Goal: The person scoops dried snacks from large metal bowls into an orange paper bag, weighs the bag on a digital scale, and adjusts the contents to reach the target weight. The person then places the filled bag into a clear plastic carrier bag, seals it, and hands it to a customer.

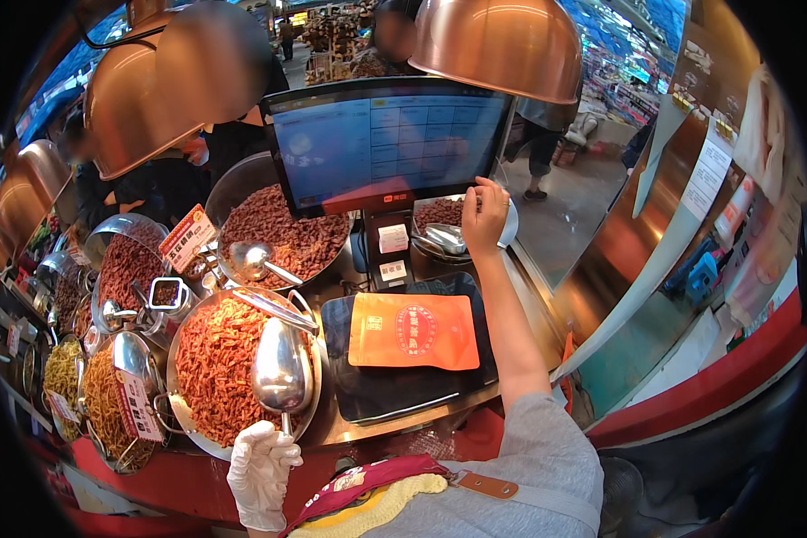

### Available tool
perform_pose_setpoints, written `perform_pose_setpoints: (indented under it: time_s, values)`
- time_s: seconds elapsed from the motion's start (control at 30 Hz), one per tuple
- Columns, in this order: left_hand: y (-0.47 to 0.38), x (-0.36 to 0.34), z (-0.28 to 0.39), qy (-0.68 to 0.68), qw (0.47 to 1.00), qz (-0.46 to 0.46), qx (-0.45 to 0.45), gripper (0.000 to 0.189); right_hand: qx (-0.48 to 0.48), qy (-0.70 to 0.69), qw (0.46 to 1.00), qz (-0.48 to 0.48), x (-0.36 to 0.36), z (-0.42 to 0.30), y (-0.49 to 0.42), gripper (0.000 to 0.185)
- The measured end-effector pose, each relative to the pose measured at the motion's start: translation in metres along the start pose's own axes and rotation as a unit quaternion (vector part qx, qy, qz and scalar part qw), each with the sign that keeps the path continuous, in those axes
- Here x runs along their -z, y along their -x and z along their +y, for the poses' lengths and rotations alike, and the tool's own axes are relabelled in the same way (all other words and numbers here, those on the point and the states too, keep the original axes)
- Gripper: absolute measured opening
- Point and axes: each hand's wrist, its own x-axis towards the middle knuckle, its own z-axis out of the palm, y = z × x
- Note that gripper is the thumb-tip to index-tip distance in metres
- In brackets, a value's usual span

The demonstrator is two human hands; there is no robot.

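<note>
My left hand [263, 471], in a white glove, grips the handle of a shiny metal scoop [282, 373]. The scoop's bowl lies over reddish-orange shredded food [215, 366] in a round metal pan [178, 413]. My bare right hand [485, 214] reaches up to the lower right corner of a touchscreen monitor [390, 148]. Its fingertips are at the screen's edge, and it holds nothing. Between my arms, an orange pouch [413, 331] bearing writing lies flat on a black scale-like platform [350, 397].
Copper lamp shades [504, 47] hang over the counter. More food pans, such as one of dark red pieces [282, 225], stand to the left with scoops and sign cards [188, 237]. Behind the screen is another pan [440, 214]. People stand across the counter. A copper-coloured panel [619, 296] rises at right.
</note>
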Motion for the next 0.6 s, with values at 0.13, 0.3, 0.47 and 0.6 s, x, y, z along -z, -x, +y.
perform_pose_setpoints:
  time_s: [0.13, 0.3, 0.47, 0.6]
  values:
    - [0.000, 0.001, -0.002, -0.011, 1.000, -0.007, -0.005, 0.043, 0.043, 0.015, 0.999, 0.023, 0.004, -0.002, -0.031, 0.009]
    - [0.000, 0.001, -0.003, 0.003, 1.000, -0.014, 0.002, 0.044, 0.083, -0.013, 0.996, 0.011, 0.001, -0.010, -0.049, 0.009]
    - [0.002, -0.002, -0.001, 0.004, 1.000, -0.005, 0.014, 0.045, 0.112, -0.028, 0.993, -0.029, -0.006, -0.026, -0.059, 0.008]
    - [0.003, -0.003, 0.004, 0.008, 1.000, -0.026, 0.010, 0.046, 0.070, -0.048, 0.996, -0.028, 0.007, -0.056, -0.031, 0.010]
